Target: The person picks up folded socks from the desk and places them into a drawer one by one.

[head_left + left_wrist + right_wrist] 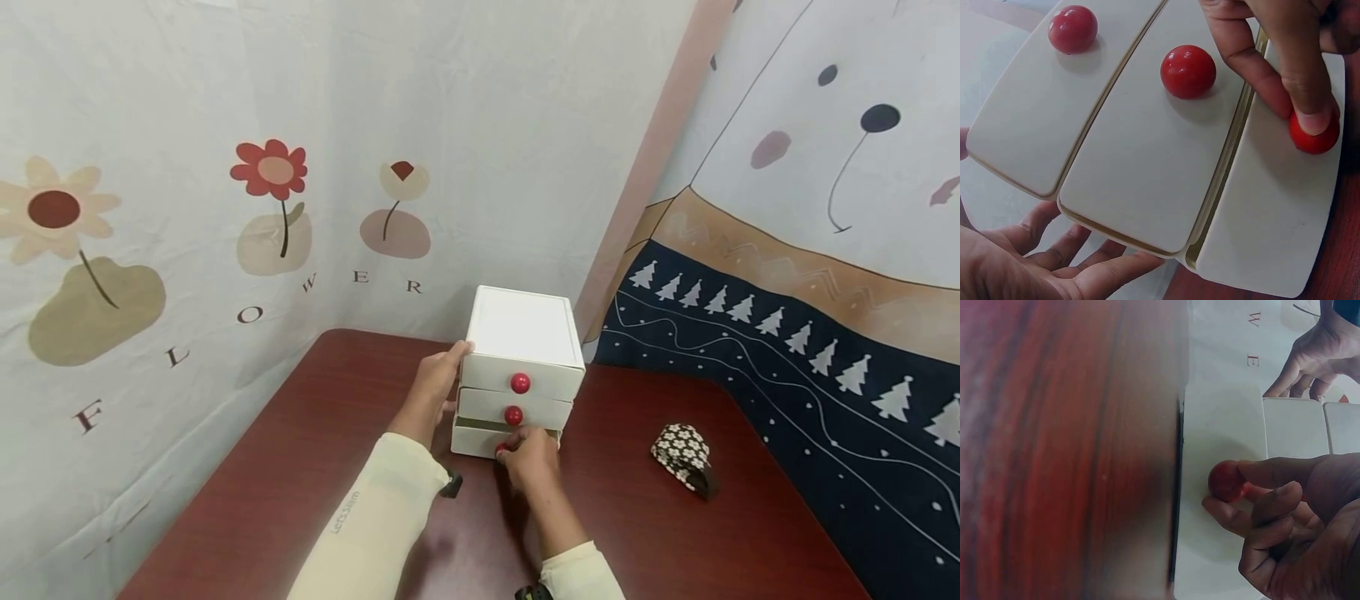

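A white box of three stacked drawers (525, 325) stands on the table, each drawer with a round red knob. The bottom drawer (1260, 219) is pulled out slightly, with a narrow gap above its front. My right hand (534, 458) pinches the bottom knob (1225, 481) between thumb and fingers. On the box's left side rests my left hand (435, 379), its fingers spread fairly straight along the wall and its thumb near the top edge. The middle knob (1188, 71) and the top knob (521, 383) are untouched. What the drawers hold is hidden.
A dark cap with white flowers (681, 454) lies on the reddish-brown table (630, 533) to the right of the box. Behind the table hangs a pale cloth (487, 125) printed with flowers, and a dark patterned cloth (757, 367) hangs at the right.
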`<state>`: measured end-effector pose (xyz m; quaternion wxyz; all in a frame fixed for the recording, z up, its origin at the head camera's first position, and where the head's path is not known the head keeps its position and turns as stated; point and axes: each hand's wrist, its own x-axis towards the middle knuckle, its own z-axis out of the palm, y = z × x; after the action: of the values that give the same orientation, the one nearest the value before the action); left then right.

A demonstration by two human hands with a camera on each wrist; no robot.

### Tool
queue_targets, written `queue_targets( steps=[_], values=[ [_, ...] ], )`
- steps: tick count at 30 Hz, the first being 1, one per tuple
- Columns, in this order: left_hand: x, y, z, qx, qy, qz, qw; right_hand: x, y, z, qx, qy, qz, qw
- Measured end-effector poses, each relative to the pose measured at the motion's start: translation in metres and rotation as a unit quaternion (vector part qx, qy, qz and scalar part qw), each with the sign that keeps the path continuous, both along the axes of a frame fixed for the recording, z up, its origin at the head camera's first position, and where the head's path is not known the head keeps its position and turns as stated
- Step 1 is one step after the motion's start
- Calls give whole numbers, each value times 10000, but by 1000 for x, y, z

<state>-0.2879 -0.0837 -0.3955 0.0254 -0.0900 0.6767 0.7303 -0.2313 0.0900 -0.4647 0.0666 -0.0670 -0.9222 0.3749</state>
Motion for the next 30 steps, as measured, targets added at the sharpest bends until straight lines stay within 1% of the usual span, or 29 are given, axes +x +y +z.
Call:
queue_targets(
  steps=[5, 10, 16, 19, 25, 30],
  values=[
    [0, -1, -1, -87, -1, 23, 10000, 6, 2, 3, 52, -135, 100, 9998],
    [0, 0, -1, -124, 22, 66, 9999, 14, 3, 7, 357, -162, 219, 9990],
    [0, 1, -2, -75, 54, 87, 9999, 23, 4, 12, 651, -371, 321, 9967],
    [0, 1, -2, -84, 58, 70, 9999, 28, 4, 15, 784, -375, 387, 9955],
    [0, 0, -3, -165, 78, 73, 9998, 39, 5, 17, 842, -268, 642, 9940],
    [1, 0, -3, -139, 88, 58, 9998, 46, 5, 19, 912, -286, 668, 9932]
  ],
)
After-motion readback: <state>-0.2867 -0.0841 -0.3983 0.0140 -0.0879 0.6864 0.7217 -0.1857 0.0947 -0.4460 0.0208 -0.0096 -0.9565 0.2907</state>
